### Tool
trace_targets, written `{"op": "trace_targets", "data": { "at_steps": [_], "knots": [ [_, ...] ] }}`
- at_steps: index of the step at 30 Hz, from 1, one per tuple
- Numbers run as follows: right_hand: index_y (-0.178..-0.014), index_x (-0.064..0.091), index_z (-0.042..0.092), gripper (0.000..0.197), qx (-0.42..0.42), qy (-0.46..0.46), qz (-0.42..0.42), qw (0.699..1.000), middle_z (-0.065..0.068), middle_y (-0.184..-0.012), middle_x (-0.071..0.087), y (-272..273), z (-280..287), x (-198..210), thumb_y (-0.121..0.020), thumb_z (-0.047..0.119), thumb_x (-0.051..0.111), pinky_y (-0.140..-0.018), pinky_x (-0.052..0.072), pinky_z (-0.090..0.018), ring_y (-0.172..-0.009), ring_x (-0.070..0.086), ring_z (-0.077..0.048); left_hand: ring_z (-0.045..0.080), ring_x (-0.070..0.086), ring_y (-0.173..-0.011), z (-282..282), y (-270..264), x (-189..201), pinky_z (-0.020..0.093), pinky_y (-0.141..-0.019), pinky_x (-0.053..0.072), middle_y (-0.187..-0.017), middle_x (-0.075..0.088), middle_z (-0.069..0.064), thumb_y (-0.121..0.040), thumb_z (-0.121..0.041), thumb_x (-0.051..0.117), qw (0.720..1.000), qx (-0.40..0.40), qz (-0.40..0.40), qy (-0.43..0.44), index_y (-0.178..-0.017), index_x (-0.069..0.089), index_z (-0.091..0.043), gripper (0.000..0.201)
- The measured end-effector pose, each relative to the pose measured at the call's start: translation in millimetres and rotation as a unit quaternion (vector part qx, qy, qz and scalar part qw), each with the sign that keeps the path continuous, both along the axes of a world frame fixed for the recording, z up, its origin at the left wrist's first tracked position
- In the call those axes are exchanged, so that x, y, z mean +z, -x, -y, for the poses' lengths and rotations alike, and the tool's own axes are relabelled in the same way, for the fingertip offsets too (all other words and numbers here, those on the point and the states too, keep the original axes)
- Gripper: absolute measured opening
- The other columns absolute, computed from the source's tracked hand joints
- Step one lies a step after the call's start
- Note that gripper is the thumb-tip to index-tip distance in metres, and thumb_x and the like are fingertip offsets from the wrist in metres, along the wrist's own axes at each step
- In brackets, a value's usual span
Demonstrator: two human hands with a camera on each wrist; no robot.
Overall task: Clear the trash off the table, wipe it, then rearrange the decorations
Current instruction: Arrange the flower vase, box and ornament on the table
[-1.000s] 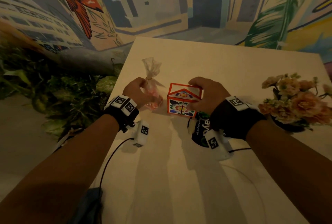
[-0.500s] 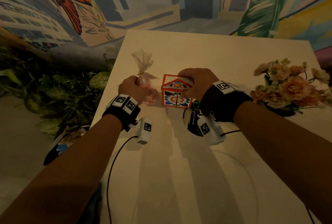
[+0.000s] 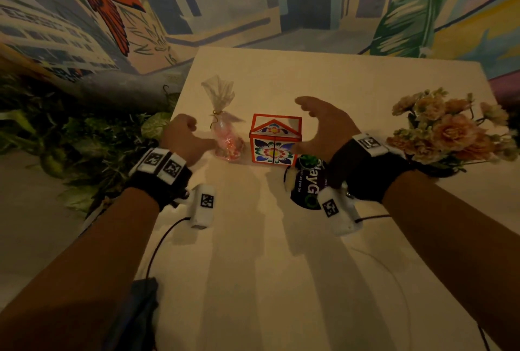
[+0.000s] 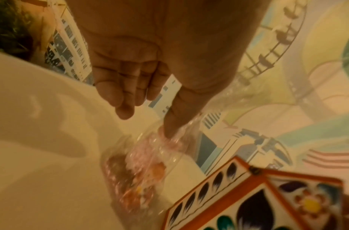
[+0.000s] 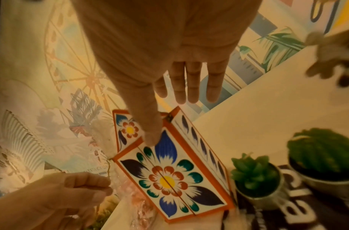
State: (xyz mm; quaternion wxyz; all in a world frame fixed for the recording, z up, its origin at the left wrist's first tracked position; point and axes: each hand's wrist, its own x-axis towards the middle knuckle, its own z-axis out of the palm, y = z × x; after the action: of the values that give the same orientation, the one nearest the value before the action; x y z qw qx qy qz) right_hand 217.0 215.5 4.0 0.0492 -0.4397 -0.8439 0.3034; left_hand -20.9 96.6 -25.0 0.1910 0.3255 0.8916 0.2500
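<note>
Cellophane candy bag [image 3: 225, 137] touches left hand [image 3: 184, 139] at thumb tip, fingers loose, no grip. Right hand [image 3: 327, 125] spread, arched just beside painted house box [image 3: 275, 141], holding nothing. Risk: right wrist hangs over small potted plants [image 5: 256, 175] nearer the body; pulling back could tip them.

Bare forearms, no sleeves. Black wrist wraps [image 3: 166, 182] on both arms, white blocks with black-and-white square markers on top. White camera pod [image 3: 203, 206] under each wrist, also marker-tagged, thin black cable [image 3: 157, 246] trailing off each.
</note>
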Motion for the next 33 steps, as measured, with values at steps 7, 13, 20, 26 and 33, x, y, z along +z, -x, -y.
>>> {"op": "trace_targets", "data": {
  "at_steps": [7,13,20,26,33],
  "knots": [
    [-0.135,0.042,0.022,0.069,-0.067,-0.003,0.012,0.998,-0.003,-0.134,0.045,-48.1,22.1,-23.5,-0.074,0.014,0.075,-0.097,0.044,-0.033,-0.115,0.050,-0.024,0.012,0.053,-0.068,20.2,-34.6,72.3,0.020,-0.066,0.039,-0.079,0.068,0.007,-0.077,-0.010,0.063,0.941,0.002,-0.239,-0.240,-0.088,0.070,-0.007,0.014],
    [-0.136,0.041,0.019,0.063,-0.056,0.006,0.069,0.996,-0.004,-0.141,0.040,-55.5,18.5,-34.1,-0.080,0.019,0.071,-0.107,0.038,-0.034,-0.127,0.042,-0.024,0.019,0.056,-0.108,-22.6,-69.7,84.5,0.033,-0.091,0.048,-0.127,0.055,0.002,-0.070,-0.026,0.078,0.928,-0.295,-0.175,-0.147,-0.128,0.052,-0.018,0.064],
    [-0.139,0.038,0.022,0.057,-0.027,0.019,0.099,0.995,0.000,-0.148,0.032,-48.2,10.3,-33.0,-0.087,0.014,0.060,-0.110,0.030,-0.033,-0.134,0.036,-0.024,0.019,0.012,-0.145,-47.7,-90.9,58.7,0.039,-0.119,0.009,-0.156,0.020,0.002,-0.070,-0.036,0.078,0.870,-0.416,-0.256,0.065,-0.148,0.022,-0.020,0.098],
    [-0.143,0.032,0.022,0.058,0.004,0.030,0.117,0.993,0.001,-0.154,0.024,-41.8,13.1,-31.8,-0.091,0.014,0.054,-0.113,0.027,-0.033,-0.138,0.032,-0.022,0.022,0.026,-0.140,-47.4,-94.3,57.9,0.034,-0.113,0.025,-0.153,0.027,0.004,-0.072,-0.023,0.078,0.887,-0.401,-0.217,0.071,-0.147,0.027,-0.019,0.091],
    [-0.143,0.031,0.019,0.057,0.007,0.036,0.129,0.991,-0.002,-0.152,0.027,-31.8,12.2,-40.1,-0.091,0.015,0.053,-0.110,0.031,-0.034,-0.136,0.036,-0.024,0.021,0.040,-0.132,-63.7,-91.5,53.5,0.034,-0.106,0.034,-0.147,0.039,0.002,-0.076,-0.021,0.074,0.884,-0.409,-0.194,0.118,-0.144,0.032,-0.020,0.081]
  ]
}}
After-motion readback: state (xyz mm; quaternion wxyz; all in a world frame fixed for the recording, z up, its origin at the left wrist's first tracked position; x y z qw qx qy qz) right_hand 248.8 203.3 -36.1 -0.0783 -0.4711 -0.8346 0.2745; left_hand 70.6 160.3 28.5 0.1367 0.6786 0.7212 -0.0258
